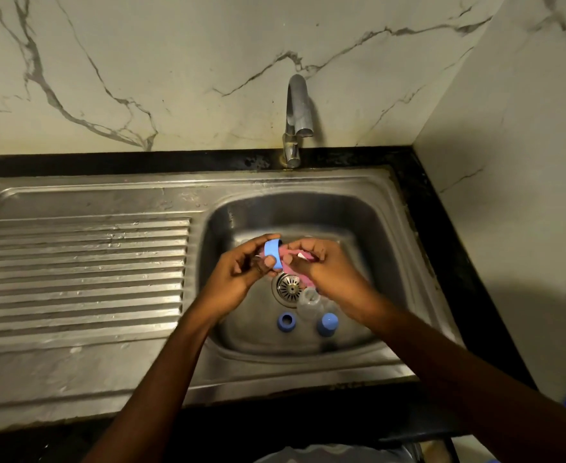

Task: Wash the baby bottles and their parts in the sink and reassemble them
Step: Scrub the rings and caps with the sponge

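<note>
With left grip (241, 267) curled round a blue plastic ring (272, 253), right grip (323, 267) clutching a pink cloth (291, 251), risks a wet slip.

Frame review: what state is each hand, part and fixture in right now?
left hand: grips blue ring
blue ring: held over basin, touching pink pad
right hand: grips pink pad
tap: no stream visible
second ring: loose on basin floor, opening up
blue cap: loose on basin floor
clear bottle: uncapped, lying by drain
</note>
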